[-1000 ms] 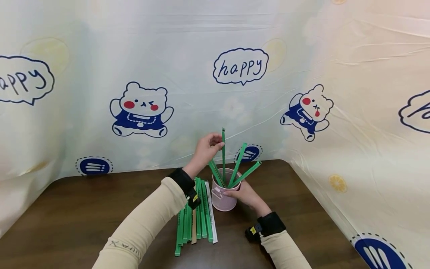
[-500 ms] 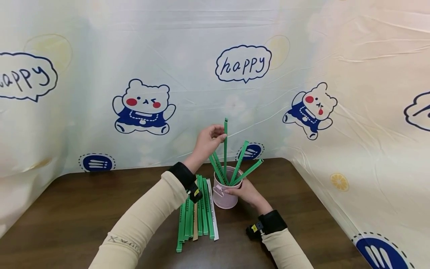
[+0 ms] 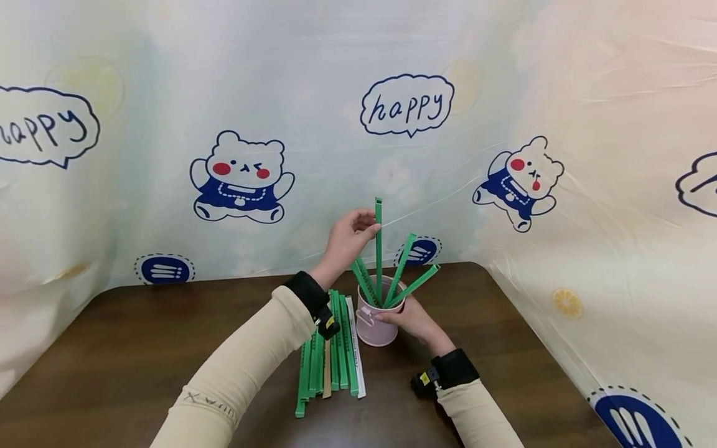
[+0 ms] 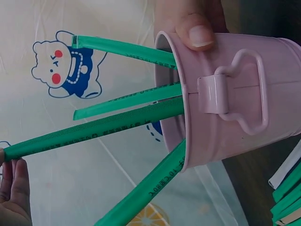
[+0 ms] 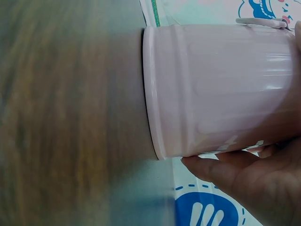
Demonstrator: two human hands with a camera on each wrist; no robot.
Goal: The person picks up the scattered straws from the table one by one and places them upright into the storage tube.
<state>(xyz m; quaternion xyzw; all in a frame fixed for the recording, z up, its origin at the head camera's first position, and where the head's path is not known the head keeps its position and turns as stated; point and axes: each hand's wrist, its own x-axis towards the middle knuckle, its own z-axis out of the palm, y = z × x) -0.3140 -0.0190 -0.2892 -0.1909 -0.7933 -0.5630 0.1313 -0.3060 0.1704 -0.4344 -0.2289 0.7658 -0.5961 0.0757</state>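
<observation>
My left hand (image 3: 348,236) pinches a long green paper-wrapped straw (image 3: 378,249) near its upper end. That straw stands almost upright, its lower end inside a small pink bucket (image 3: 377,330). Several other green wrapped straws (image 4: 127,100) lean outward in the bucket. My right hand (image 3: 417,320) grips the bucket from its right side, thumb near the rim; in the right wrist view its fingers (image 5: 211,170) lie along the wall. The bucket's small handle (image 4: 247,94) faces the left wrist camera. Where the straws' lower ends rest inside is hidden.
Left of the bucket lies a row of green wrapped straws (image 3: 342,348), with a white one (image 3: 355,348) at its right edge and a brown one (image 3: 327,373) among them. The left forearm partly covers the row. A printed curtain (image 3: 313,93) hangs behind the wooden table (image 3: 140,367).
My left hand and the pinched straw have risen slightly. My right hand keeps its grip on the bucket. The head view has shifted a little.
</observation>
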